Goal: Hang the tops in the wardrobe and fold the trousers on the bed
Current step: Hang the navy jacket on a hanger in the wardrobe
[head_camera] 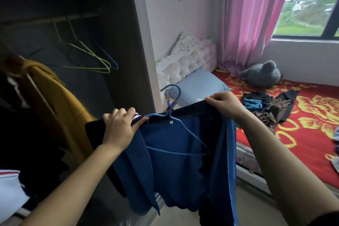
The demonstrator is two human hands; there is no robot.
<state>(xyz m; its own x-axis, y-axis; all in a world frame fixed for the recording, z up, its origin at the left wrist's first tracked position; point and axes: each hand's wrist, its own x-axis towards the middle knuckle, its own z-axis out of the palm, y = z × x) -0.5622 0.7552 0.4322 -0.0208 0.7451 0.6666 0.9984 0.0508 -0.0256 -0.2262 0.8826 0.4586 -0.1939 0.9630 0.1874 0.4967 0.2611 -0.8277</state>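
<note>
A dark blue top (pixel 176 167) hangs spread between my hands in front of the open wardrobe (pixel 113 42). My left hand (pixel 119 126) grips its left shoulder together with one end of a blue wire hanger (pixel 176 121), which lies inside the neck opening, hook upward. My right hand (pixel 225 104) pinches the top's right shoulder. The wardrobe rail (pixel 55 19) carries empty green hangers (pixel 86 55). A mustard top (pixel 60 101) hangs at the left. A pile of dark clothes (pixel 269 108) lies on the red bed (pixel 302 134).
A blue pillow (pixel 200 86) and white frilly cushions (pixel 189 60) lean at the bed's head. A grey plush toy (pixel 262 75) sits near the pink curtain (pixel 247 14) and the window. White folded clothes (pixel 9 192) lie at the lower left in the wardrobe.
</note>
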